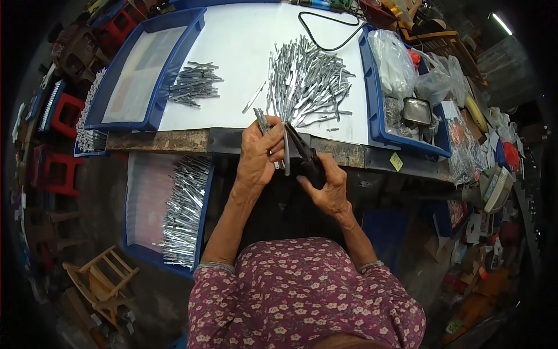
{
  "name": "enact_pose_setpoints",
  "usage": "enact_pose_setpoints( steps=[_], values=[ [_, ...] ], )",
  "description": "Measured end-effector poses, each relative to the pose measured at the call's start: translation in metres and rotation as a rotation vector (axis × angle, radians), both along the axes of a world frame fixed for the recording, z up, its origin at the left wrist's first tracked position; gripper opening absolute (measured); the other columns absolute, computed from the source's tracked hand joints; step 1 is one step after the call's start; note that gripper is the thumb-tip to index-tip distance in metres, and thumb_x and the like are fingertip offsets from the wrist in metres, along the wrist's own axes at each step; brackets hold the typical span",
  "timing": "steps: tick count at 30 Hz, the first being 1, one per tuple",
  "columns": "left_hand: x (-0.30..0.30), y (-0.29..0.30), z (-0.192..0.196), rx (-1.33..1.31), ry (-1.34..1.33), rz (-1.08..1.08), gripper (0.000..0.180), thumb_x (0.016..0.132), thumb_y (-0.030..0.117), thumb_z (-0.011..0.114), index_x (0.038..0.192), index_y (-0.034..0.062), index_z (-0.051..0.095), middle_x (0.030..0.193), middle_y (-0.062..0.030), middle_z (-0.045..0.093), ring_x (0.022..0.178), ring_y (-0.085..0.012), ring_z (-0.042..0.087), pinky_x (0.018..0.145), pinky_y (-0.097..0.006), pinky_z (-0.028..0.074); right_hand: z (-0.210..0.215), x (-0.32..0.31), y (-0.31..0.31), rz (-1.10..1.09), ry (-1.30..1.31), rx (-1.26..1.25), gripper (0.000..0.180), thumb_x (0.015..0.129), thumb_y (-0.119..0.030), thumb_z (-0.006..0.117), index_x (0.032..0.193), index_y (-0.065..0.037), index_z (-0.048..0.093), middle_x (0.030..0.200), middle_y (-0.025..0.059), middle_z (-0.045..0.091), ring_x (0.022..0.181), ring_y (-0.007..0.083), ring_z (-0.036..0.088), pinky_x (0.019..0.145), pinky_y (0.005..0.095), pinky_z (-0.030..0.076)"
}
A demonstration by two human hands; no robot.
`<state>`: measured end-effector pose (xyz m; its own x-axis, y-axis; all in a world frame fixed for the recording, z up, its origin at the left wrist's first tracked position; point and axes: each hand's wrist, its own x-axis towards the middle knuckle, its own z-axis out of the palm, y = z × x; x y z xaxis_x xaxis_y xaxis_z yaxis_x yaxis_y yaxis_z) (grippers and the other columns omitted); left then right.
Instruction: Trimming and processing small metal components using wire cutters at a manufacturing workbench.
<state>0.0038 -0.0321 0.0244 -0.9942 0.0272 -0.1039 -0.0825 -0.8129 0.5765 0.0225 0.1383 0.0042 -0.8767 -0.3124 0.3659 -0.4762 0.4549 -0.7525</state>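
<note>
My left hand (257, 152) is closed around a few thin silvery metal strips (286, 156), which point up and down just in front of the table edge. In my right hand (330, 191) is a pair of dark-handled pliers (306, 152). The jaws reach up to the strip beside my left fingers; whether they grip it is too small to tell. Just beyond my hands, a big loose pile of metal strips (308, 78) spreads over the white tabletop (238, 46). A smaller bundle of strips (196, 84) lies farther left, with one strip alone between the two.
An empty-looking blue tray (157, 96) stands at the table's left. The blue bin (375, 119) on the right holds plastic bags and a metal tin (417, 111). Below the table at left, another blue crate (129, 215) holds many strips. A black cable loop (317, 43) lies at the back.
</note>
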Motion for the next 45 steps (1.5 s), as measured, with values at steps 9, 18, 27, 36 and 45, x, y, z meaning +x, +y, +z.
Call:
enact_pose_setpoints(
  steps=[9, 18, 27, 36, 45],
  values=[
    [0.0, 0.006, -0.008, -1.433, 0.675, 0.734, 0.019, 0.072, -0.007, 0.053, 0.09, -0.0016, 0.048, 0.074, -0.0134, 0.053, 0.061, -0.0249, 0.056, 0.051, -0.032, 0.045, 0.019, 0.005, 0.014, 0.326, -0.879, -0.472, 0.03, 0.063, -0.015, 0.067, 0.086, 0.0, 0.055, 0.065, -0.0013, 0.044, 0.057, 0.0058, 0.04, 0.052, 0.0198, 0.031],
    [-0.016, -0.009, -0.013, -1.609, 0.729, 0.597, 0.014, 0.071, -0.002, 0.054, 0.084, -0.0014, 0.049, 0.079, -0.0151, 0.058, 0.061, -0.0279, 0.058, 0.049, -0.031, 0.046, 0.01, 0.001, 0.008, 0.344, -1.152, -0.676, 0.037, 0.067, -0.017, 0.066, 0.093, 0.005, 0.053, 0.07, 0.0031, 0.046, 0.054, 0.0075, 0.04, 0.046, 0.0207, 0.03],
    [-0.09, -0.075, -0.019, -0.733, 0.002, 0.208, 0.01, 0.084, 0.013, 0.049, 0.082, 0.0042, 0.046, 0.066, -0.0072, 0.055, 0.056, -0.0126, 0.05, 0.05, -0.025, 0.041, -0.013, 0.01, 0.017, 0.299, -0.955, -0.326, 0.041, 0.071, -0.03, 0.065, 0.097, 0.001, 0.055, 0.068, -0.0008, 0.046, 0.058, 0.007, 0.042, 0.051, 0.0218, 0.032],
    [-0.132, -0.066, -0.043, -1.837, 0.038, 0.108, 0.022, 0.074, 0.011, 0.057, 0.089, -0.0026, 0.049, 0.087, -0.0259, 0.058, 0.081, -0.0388, 0.059, 0.07, -0.044, 0.045, -0.029, 0.027, 0.02, 0.389, -0.914, -0.192, 0.038, 0.07, -0.033, 0.069, 0.087, -0.002, 0.054, 0.071, -0.0009, 0.043, 0.065, 0.0093, 0.041, 0.057, 0.0253, 0.032],
    [-0.116, -0.061, -0.037, -1.67, -0.002, 0.234, 0.013, 0.073, 0.005, 0.051, 0.08, -0.0056, 0.05, 0.068, -0.0197, 0.058, 0.061, -0.03, 0.058, 0.058, -0.041, 0.045, -0.016, 0.02, 0.025, 0.344, -0.857, -0.212, 0.038, 0.069, -0.035, 0.07, 0.085, -0.005, 0.054, 0.068, -0.0022, 0.042, 0.064, 0.0082, 0.039, 0.057, 0.0242, 0.032]
  ],
)
